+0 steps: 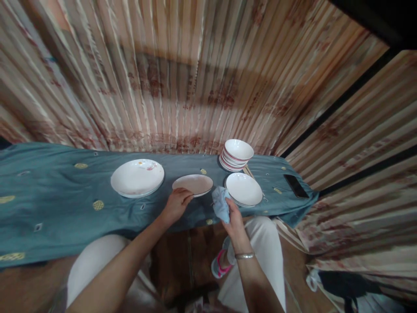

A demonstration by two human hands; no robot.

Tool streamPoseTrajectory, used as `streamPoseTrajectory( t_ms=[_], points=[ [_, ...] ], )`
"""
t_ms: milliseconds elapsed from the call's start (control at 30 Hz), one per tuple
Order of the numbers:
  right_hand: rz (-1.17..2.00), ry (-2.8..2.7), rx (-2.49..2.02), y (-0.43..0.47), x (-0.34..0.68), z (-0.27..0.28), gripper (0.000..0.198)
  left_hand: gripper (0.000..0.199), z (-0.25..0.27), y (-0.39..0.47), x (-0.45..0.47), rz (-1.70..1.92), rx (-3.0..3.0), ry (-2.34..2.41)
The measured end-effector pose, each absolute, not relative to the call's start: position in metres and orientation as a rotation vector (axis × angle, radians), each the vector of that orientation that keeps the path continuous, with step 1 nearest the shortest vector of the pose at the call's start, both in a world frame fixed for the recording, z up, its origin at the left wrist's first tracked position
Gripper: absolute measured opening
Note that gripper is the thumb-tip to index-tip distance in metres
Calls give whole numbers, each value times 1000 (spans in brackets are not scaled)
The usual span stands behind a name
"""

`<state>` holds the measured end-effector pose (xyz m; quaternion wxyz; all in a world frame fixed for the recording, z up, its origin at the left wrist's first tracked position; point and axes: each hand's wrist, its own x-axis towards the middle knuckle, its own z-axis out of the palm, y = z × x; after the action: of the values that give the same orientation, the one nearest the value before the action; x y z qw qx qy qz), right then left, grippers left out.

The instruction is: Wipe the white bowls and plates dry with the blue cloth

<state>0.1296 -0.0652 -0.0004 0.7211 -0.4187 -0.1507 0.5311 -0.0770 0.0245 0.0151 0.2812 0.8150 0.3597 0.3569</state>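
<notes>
My left hand [177,205] is closed on the near left rim of a white plate [194,184] at the middle of the table, which looks slightly tilted. In my right hand [233,217] is a crumpled light blue cloth [221,204], held just right of that plate and apart from it. Close beyond the cloth lies a short stack of white plates [244,189] with a dark rim. Behind it stands a stack of several white bowls [239,150] with red bands. To the left sit large white plates [137,177] with a floral print, one on another.
A teal patterned cloth [65,195] covers the long, narrow table. A black phone [296,186] lies near its right end, and chopsticks [248,171] rest by the bowls. Pleated curtains [182,87] hang behind and at right, with a dark pole [339,102] in front.
</notes>
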Motion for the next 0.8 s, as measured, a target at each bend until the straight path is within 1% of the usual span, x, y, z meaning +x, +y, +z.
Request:
streamPoseTrajectory(
  t_ms=[100,167,267,333,433,533,667,800],
  points=[
    [987,-501,-1068,-54,118,14,33,14,30,36,-80,1148,1767,1057],
    [825,-721,-1165,-45,106,30,38,17,39,43,-82,1234,1471,1078],
    [414,-1241,-1258,-31,78,56,48,25,48,48,-84,1335,1065,994],
    [152,-1596,-1266,-21,56,69,52,26,50,47,-85,1378,874,895],
    [-129,-1959,-1289,-5,28,72,49,23,47,41,-85,1375,743,785],
    [-269,-2036,-1369,7,14,60,42,18,37,37,-86,1350,722,741],
    [-332,-2027,-1376,17,15,47,34,15,25,42,-88,1356,729,779],
    [-372,-1958,-1389,26,25,47,33,16,16,52,-88,1365,711,857]
  ],
)
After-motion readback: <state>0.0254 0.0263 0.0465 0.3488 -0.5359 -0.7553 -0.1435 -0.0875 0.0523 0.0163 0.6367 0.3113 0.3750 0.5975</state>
